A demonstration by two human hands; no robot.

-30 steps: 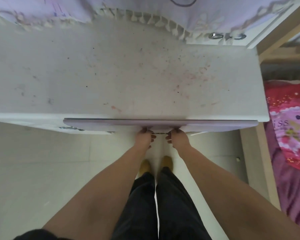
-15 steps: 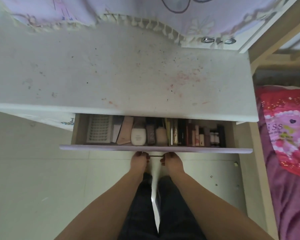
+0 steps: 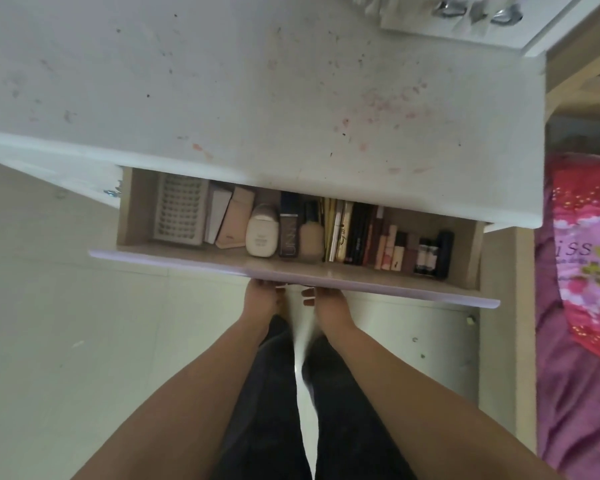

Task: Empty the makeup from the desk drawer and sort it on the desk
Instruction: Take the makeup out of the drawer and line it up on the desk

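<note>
The desk drawer with a lilac front stands pulled out under the white desk top. Inside lie a tray of false lashes, a white bottle, pink boxes, a dark tube, gold and black pencils and small lipsticks and bottles at the right. My left hand and my right hand sit side by side under the drawer front's middle, fingers curled up behind its lower edge where the handle is hidden.
The desk top is stained with red and dark specks. A second drawer handle shows at the left. A bed with a pink patterned cover and a wooden frame stands to the right. Pale tiled floor lies below.
The drawer went from closed to pulled out, exposing the makeup. Both hands came toward me with the drawer front, and the view tilted and moved closer.
</note>
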